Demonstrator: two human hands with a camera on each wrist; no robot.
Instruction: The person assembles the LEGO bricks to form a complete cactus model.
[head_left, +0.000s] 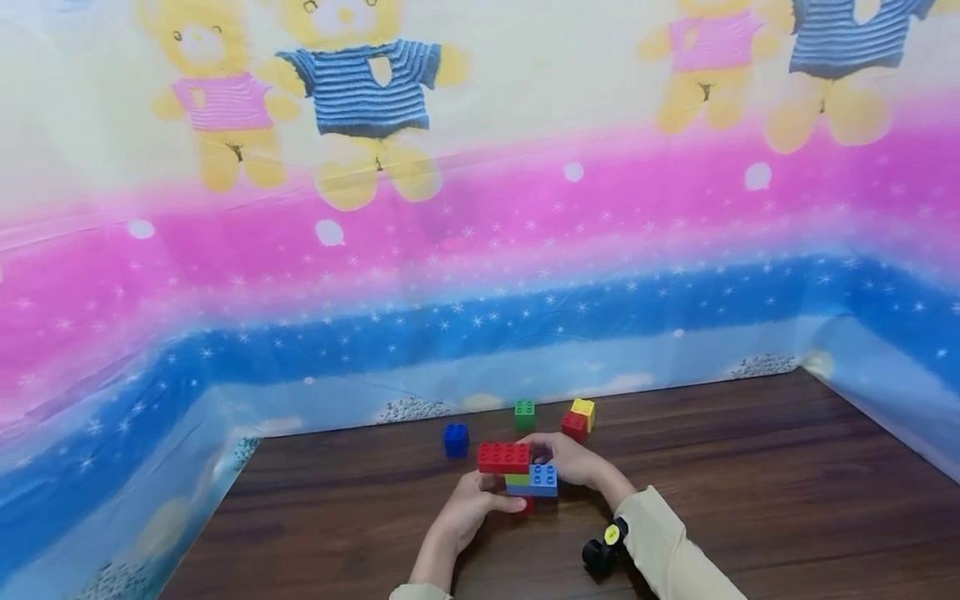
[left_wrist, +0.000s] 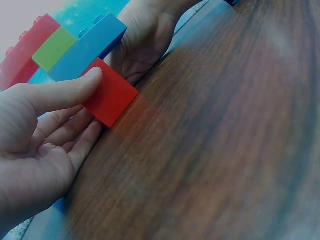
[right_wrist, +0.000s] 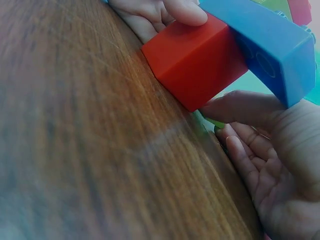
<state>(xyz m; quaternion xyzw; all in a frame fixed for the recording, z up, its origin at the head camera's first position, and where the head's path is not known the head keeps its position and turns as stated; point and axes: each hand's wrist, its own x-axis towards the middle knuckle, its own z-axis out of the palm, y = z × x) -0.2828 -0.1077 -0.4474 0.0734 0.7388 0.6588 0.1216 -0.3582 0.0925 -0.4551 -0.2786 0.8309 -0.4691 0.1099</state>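
Observation:
A stack of toy building blocks stands on the table: a red block [right_wrist: 195,62] at the bottom, a light blue block [head_left: 543,481] above it, then a lime green block [left_wrist: 55,48], and a long red block [head_left: 504,457] on top. My left hand [head_left: 468,508] pinches the bottom red block, its thumb laid along the near face and its fingers behind. My right hand [head_left: 567,458] is at the far right side of the stack. Its thumb reaches under the overhanging blue block, close by the red one; whether it touches cannot be told. Its other fingers are loosely bent with nothing in them.
Behind the stack are a dark blue block [head_left: 456,441], a green block [head_left: 524,414], a red block [head_left: 574,426] and a yellow block [head_left: 584,410]. A black wrist camera [head_left: 603,550] juts from the right sleeve. A patterned cloth [head_left: 480,292] borders the wooden table [head_left: 750,500].

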